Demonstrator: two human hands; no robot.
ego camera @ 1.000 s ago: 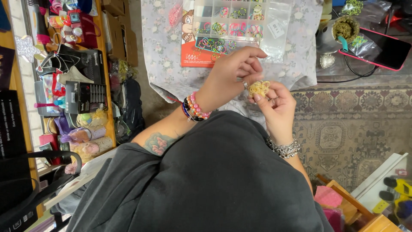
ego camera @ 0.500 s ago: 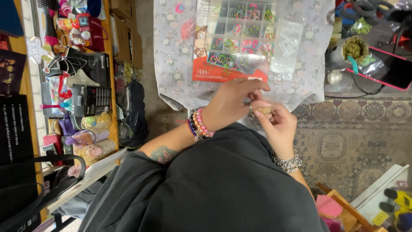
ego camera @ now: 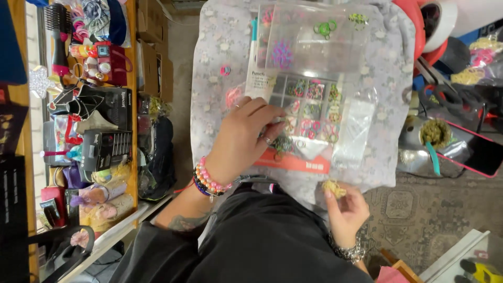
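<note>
Mid-job, by the look of it. Right hand (ego camera: 346, 212) pinches a small yellow band piece (ego camera: 334, 188) near the lap. Left hand (ego camera: 246, 139), fingers spread, reaches into the bead box (ego camera: 309, 112) on the cloth-covered table (ego camera: 215, 63); piece looks small and unfinished, plenty of bands left.

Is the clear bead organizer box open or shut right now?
Open: the organizer box has its clear lid flipped back, and the left hand reaches into its compartments.
</note>
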